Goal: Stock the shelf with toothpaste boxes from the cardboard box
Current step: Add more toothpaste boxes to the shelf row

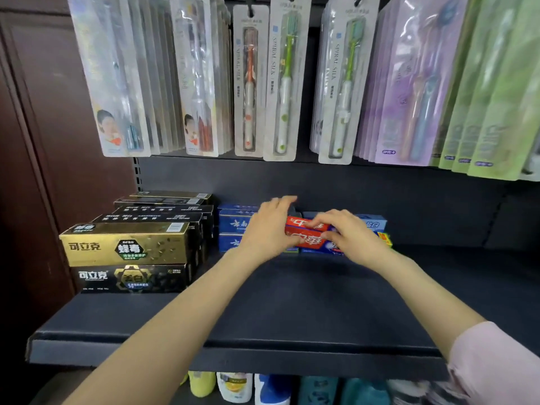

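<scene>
I'm seating the red toothpaste box at the back of the shelf, left hand flat against it, right hand fingers pinching it; next, I judge, squaring it.

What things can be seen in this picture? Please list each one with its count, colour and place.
red toothpaste box: one, red and blue, back of shelf, between both hands
blue toothpaste boxes: several, stacked left of the red box
gold and black toothpaste boxes: many, stacked in rows at shelf left
shelf: one, dark, front part bare
toothbrush packs: many, hanging above
bottles: several, yellow, white, blue, below shelf
left hand: on the red box's left end
right hand: gripping the red box's right part
</scene>
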`<state>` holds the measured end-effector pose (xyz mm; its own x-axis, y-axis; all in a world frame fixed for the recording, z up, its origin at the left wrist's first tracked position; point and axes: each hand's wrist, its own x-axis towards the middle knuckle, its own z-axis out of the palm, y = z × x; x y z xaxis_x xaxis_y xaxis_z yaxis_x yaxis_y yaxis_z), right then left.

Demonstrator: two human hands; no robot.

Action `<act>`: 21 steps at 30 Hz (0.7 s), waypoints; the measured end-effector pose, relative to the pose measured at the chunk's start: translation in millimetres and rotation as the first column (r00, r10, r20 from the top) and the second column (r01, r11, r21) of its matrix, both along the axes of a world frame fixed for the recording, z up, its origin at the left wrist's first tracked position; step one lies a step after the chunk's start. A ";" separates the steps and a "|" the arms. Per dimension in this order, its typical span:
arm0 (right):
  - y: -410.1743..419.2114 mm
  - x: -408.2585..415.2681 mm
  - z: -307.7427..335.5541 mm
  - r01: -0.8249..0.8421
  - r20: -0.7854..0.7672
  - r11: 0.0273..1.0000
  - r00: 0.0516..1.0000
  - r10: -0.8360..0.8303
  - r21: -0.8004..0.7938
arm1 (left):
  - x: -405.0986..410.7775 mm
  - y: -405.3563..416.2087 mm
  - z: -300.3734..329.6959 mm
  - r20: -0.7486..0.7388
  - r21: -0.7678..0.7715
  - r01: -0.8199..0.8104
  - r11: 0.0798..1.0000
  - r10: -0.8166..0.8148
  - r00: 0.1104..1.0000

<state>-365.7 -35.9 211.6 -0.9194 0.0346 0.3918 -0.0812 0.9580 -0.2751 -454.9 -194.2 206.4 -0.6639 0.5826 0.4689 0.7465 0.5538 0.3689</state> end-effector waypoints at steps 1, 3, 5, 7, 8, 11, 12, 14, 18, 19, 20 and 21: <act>9.5 6.0 0.4 0.011 0.011 1.000 1.000 -0.011 -0.011 | 0.8 12.5 1.9 0.022 -0.069 0.052 0.996 -0.050 0.999; 29.6 16.5 -1.3 0.071 0.014 0.997 0.997 -0.071 -0.008 | 6.9 40.3 4.9 0.069 -0.091 0.111 0.990 -0.104 0.992; 48.5 23.8 -6.6 0.178 -0.003 0.982 0.984 -0.178 0.064 | 16.8 69.1 5.5 0.024 -0.098 0.105 0.990 -0.103 0.994; 72.3 30.6 -12.2 0.267 -0.009 0.955 0.963 -0.268 0.127 | 29.6 101.7 2.9 -0.005 -0.084 0.117 0.990 -0.117 0.993; 85.7 34.5 -13.8 0.282 0.009 0.951 0.958 -0.285 0.131 | 34.6 118.8 -0.3 -0.002 -0.073 0.125 0.990 -0.125 0.992; 128.1 46.5 -10.2 0.304 0.096 0.936 0.941 -0.324 0.179 | 44.6 164.6 -7.8 0.060 -0.053 0.172 0.984 -0.169 0.984; 139.8 48.7 -7.5 0.316 0.124 0.922 0.929 -0.349 0.225 | 45.1 175.3 -8.5 0.096 -0.035 0.194 0.980 -0.190 0.977; 158.1 48.7 -2.6 0.329 0.142 0.898 0.913 -0.382 0.293 | 41.0 189.7 -8.7 0.105 -0.090 0.180 0.980 -0.170 0.980; 196.5 41.2 -1.9 0.393 0.086 0.825 0.882 -0.463 0.407 | 23.9 209.7 -14.3 -0.086 -0.359 -0.038 0.933 0.008 0.996; 204.4 37.4 -2.7 0.411 0.085 0.803 0.867 -0.490 0.431 | 19.1 212.6 -16.0 -0.111 -0.399 -0.066 0.915 0.023 0.994; 210.6 33.1 -3.3 0.422 0.100 0.785 0.851 -0.515 0.453 | 14.6 214.7 -18.0 -0.130 -0.430 -0.083 0.899 0.030 0.991; 215.9 28.1 -4.2 0.425 0.124 0.774 0.836 -0.534 0.470 | 10.8 216.3 -19.8 -0.139 -0.447 -0.095 0.890 0.036 0.990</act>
